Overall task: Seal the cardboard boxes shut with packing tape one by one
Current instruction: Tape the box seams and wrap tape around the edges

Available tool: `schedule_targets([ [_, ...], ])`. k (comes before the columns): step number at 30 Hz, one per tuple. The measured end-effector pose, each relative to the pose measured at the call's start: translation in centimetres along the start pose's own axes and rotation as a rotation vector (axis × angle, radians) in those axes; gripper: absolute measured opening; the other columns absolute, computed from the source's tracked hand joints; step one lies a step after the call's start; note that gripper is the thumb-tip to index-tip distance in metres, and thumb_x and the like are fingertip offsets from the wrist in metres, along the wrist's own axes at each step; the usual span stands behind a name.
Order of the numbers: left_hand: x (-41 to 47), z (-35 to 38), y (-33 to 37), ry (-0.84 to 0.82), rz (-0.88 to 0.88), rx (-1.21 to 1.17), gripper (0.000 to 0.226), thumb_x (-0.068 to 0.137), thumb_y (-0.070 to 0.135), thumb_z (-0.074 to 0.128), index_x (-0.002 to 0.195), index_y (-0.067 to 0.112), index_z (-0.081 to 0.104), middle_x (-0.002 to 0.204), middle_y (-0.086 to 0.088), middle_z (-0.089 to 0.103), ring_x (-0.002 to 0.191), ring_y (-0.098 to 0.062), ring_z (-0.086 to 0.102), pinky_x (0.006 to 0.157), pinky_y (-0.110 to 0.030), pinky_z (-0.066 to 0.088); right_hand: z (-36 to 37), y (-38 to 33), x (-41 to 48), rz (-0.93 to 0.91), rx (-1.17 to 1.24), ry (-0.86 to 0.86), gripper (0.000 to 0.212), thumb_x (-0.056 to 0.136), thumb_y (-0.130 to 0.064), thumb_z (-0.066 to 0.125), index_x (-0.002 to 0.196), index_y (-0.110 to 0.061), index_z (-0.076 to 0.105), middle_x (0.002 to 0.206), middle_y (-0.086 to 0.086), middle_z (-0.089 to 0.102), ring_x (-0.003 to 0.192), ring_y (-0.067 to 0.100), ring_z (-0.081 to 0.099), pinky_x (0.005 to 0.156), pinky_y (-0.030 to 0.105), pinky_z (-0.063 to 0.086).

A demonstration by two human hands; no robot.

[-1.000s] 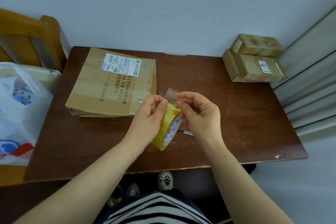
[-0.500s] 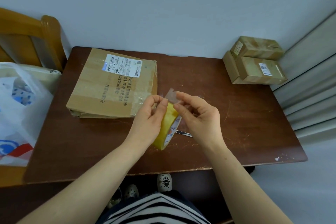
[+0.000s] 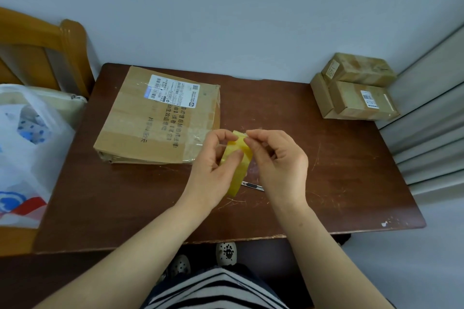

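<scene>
Two hands on the yellow packing tape roll [image 3: 238, 158], held over the table's [image 3: 326, 170] middle: your L hand [image 3: 216, 165] curls round it, R hand [image 3: 278, 160] pinches its top edge w/ fingertips. Flat cardboard box [image 3: 155, 120] lies just left, behind yr L hand; small boxes [image 3: 359, 90] stacked at far-right corner.

Barcoded shipping label [image 3: 173, 93] and black Chinese print on large cardboard box [image 3: 125, 130]

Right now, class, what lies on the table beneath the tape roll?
One end of a small utility knife shows on the table. The rest is covered by the tape roll.
</scene>
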State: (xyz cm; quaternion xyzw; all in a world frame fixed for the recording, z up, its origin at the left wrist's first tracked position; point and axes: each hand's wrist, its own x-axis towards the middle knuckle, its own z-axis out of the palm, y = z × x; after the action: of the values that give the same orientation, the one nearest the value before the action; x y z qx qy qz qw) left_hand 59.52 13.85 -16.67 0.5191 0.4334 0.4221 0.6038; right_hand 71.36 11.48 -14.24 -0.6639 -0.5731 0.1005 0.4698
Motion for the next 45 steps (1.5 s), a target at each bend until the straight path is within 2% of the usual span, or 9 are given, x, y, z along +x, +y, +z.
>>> schedule_targets([
  [5,0.2,0.6,-0.3,0.005,0.029,-0.075,0.018,0.094,0.011,0.056,0.104,0.023,0.049,0.076,0.008,0.065,0.070,-0.006,0.060,0.067,-0.021,0.047,0.4,0.9,-0.3,-0.256,-0.098,0.091,0.008,0.083,-0.006,0.070,0.089,-0.008,0.076,0.100,0.004,0.066,0.091,0.029,0.059,0.076,0.023,0.048],
  [8,0.0,0.9,-0.4,0.012,-0.013,-0.117,0.021,0.093,0.012,0.056,0.106,0.026,0.047,0.082,0.004,0.068,0.071,-0.012,0.063,0.068,-0.025,0.049,0.4,1.4,0.0,-0.368,-0.148,0.112,0.008,0.083,-0.005,0.071,0.087,-0.009,0.077,0.128,0.013,0.050,0.117,0.038,0.045,0.095,0.027,0.041],
  [12,0.1,0.5,-0.4,-0.032,-0.035,-0.146,0.054,0.083,0.032,0.062,0.129,0.038,0.034,0.094,-0.004,0.072,0.085,-0.021,0.065,0.083,-0.040,0.051,-0.1,2.1,0.1,-0.507,-0.107,0.001,0.016,0.088,-0.006,0.060,0.089,0.002,0.074,0.107,0.013,0.069,0.113,0.033,0.060,0.098,0.049,0.047],
  [16,0.7,0.6,-0.9,-0.085,0.004,-0.147,0.064,0.088,0.021,0.061,0.139,0.040,0.027,0.084,-0.004,0.071,0.081,-0.016,0.064,0.078,-0.027,0.051,-0.5,2.1,-0.1,-0.413,-0.091,0.048,0.016,0.088,-0.010,0.062,0.087,0.000,0.074,0.085,0.006,0.072,0.083,0.023,0.068,0.074,0.043,0.055],
  [22,1.1,2.3,-1.8,-0.199,-0.004,-0.079,0.058,0.092,0.017,0.057,0.135,0.047,0.031,0.100,0.010,0.071,0.093,-0.005,0.067,0.076,-0.016,0.051,-2.3,3.6,-0.3,-0.167,-0.039,-0.113,0.033,0.085,-0.012,0.068,0.117,-0.004,0.065,0.092,0.000,0.067,0.084,0.022,0.063,0.071,0.033,0.056],
  [27,1.4,5.1,-2.6,-0.238,-0.093,-0.023,0.058,0.094,0.018,0.056,0.142,0.035,0.030,0.111,-0.002,0.068,0.097,-0.003,0.065,0.078,-0.013,0.049,-3.4,6.0,0.0,-0.105,-0.088,-0.089,0.012,0.087,-0.015,0.065,0.095,-0.010,0.073,0.095,-0.003,0.060,0.091,0.016,0.054,0.076,0.023,0.048],
  [35,5.0,12.1,-4.2,-0.205,-0.239,0.052,0.058,0.093,0.011,0.057,0.137,0.036,0.028,0.123,-0.003,0.063,0.101,0.000,0.062,0.080,-0.015,0.050,-6.9,13.2,5.1,0.569,0.286,-0.034,0.017,0.067,-0.024,0.086,0.062,-0.027,0.069,0.074,-0.008,0.067,0.065,0.002,0.058,0.054,0.009,0.043],
  [42,7.8,18.8,-6.1,-0.184,-0.394,0.078,0.064,0.094,0.005,0.054,0.147,0.026,0.025,0.125,-0.009,0.062,0.099,-0.009,0.065,0.076,-0.017,0.051,-8.3,21.0,5.5,1.211,0.574,-0.051,0.024,0.094,-0.031,0.059,0.110,-0.014,0.060,0.108,0.008,0.063,0.095,0.022,0.061,0.088,0.041,0.052],
  [45,8.9,20.8,-6.9,-0.198,-0.449,0.069,0.062,0.095,0.004,0.052,0.147,0.025,0.025,0.122,-0.001,0.064,0.102,-0.004,0.063,0.079,-0.013,0.049,-9.6,22.5,5.3,1.351,0.758,-0.102,0.060,0.085,-0.064,0.052,0.110,-0.011,0.067,0.095,0.008,0.073,0.085,0.023,0.070,0.075,0.038,0.055],
])
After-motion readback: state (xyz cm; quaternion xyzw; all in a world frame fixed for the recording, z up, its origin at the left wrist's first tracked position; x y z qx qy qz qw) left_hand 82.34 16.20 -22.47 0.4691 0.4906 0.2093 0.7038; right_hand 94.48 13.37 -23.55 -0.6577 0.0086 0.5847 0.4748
